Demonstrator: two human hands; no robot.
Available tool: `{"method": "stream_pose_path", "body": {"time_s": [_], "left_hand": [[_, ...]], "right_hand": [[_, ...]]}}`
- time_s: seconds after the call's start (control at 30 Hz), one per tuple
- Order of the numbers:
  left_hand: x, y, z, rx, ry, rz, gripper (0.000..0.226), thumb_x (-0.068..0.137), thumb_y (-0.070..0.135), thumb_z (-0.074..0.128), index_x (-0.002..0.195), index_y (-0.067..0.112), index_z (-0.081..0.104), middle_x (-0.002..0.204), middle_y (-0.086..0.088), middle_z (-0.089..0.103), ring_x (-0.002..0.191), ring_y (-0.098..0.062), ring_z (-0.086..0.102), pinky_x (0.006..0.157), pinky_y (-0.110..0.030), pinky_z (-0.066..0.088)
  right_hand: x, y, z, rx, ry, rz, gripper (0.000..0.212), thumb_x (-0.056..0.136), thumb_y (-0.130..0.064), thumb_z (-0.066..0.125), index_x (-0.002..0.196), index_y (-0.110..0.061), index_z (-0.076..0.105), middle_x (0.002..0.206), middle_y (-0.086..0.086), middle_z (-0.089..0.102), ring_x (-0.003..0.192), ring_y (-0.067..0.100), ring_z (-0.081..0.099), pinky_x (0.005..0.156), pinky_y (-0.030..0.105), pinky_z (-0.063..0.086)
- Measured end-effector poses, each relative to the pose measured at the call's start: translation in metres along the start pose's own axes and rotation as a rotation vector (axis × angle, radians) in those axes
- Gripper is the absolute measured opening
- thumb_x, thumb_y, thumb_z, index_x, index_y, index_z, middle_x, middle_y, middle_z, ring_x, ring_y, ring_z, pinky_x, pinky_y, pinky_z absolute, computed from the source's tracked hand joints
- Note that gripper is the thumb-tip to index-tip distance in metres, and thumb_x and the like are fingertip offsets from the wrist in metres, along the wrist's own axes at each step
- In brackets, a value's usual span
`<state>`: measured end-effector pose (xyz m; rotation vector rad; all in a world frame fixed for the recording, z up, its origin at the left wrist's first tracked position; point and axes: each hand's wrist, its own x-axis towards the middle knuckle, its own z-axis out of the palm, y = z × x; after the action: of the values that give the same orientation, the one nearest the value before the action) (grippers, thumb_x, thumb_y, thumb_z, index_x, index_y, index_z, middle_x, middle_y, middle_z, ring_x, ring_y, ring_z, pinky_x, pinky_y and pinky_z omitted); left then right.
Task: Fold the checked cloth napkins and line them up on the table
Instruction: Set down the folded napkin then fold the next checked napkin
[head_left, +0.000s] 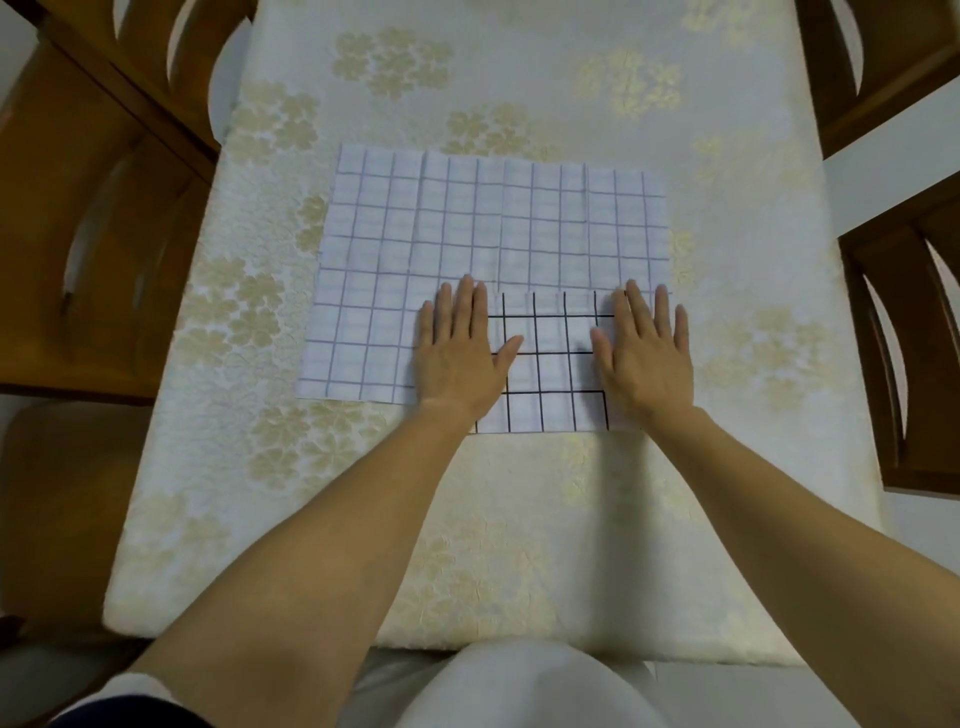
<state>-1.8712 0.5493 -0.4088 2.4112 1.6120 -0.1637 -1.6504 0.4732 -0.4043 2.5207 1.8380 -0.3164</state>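
Observation:
A white napkin with a pale grey check (467, 228) lies spread flat in the middle of the table. On its near right part sits a smaller folded napkin with bold black checks (550, 374). My left hand (462, 353) presses flat on the folded napkin's left edge, fingers straight. Flat on its right edge lies my right hand (644, 353), fingers straight and slightly spread. Part of the folded napkin is hidden under both palms.
The table wears a cream tablecloth with a beige flower pattern (467, 519). Wooden chairs stand at the left (104, 218) and at the right (904, 332). The table's near edge runs just in front of my body.

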Motion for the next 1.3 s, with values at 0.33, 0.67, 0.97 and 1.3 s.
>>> {"method": "stream_pose_path", "body": {"time_s": [0.33, 0.67, 0.97, 1.3], "left_hand": [[0.008, 0.018, 0.013, -0.004, 0.0, 0.109, 0.063, 0.109, 0.046, 0.012, 0.161, 0.02, -0.011, 0.169, 0.001, -0.017, 0.156, -0.02, -0.015, 0.128, -0.044, -0.004], [-0.002, -0.004, 0.005, 0.001, 0.013, -0.041, 0.08, 0.102, 0.064, 0.002, 0.159, 0.012, -0.019, 0.165, -0.006, -0.03, 0.153, -0.027, -0.026, 0.126, -0.05, -0.009], [-0.002, 0.02, 0.014, -0.007, 0.003, 0.05, 0.066, 0.108, 0.042, 0.016, 0.161, 0.016, -0.014, 0.168, -0.003, -0.021, 0.155, -0.022, -0.019, 0.127, -0.046, -0.003], [-0.013, -0.015, 0.004, 0.054, -0.046, -0.029, 0.08, 0.099, 0.069, -0.002, 0.159, 0.019, -0.021, 0.167, 0.001, -0.026, 0.154, -0.026, -0.023, 0.124, -0.053, -0.009]], "right_hand": [[0.013, -0.051, 0.021, 0.075, -0.091, -0.208, 0.065, 0.107, -0.054, 0.009, 0.162, -0.021, -0.003, 0.169, -0.004, -0.009, 0.155, 0.02, -0.012, 0.126, 0.041, -0.006], [0.012, 0.001, 0.0, -0.025, -0.116, 0.018, 0.082, 0.099, -0.069, 0.002, 0.161, -0.015, -0.01, 0.168, 0.004, -0.019, 0.154, 0.026, -0.02, 0.125, 0.049, -0.008], [-0.006, -0.077, 0.023, 0.131, -0.082, -0.171, 0.063, 0.107, -0.047, 0.007, 0.162, -0.018, -0.002, 0.169, -0.001, -0.008, 0.155, 0.017, -0.015, 0.127, 0.044, -0.002], [-0.001, -0.005, 0.014, -0.008, -0.123, -0.027, 0.074, 0.102, -0.065, 0.008, 0.161, -0.023, -0.009, 0.168, -0.005, -0.016, 0.154, 0.022, -0.019, 0.125, 0.044, -0.01]]}}
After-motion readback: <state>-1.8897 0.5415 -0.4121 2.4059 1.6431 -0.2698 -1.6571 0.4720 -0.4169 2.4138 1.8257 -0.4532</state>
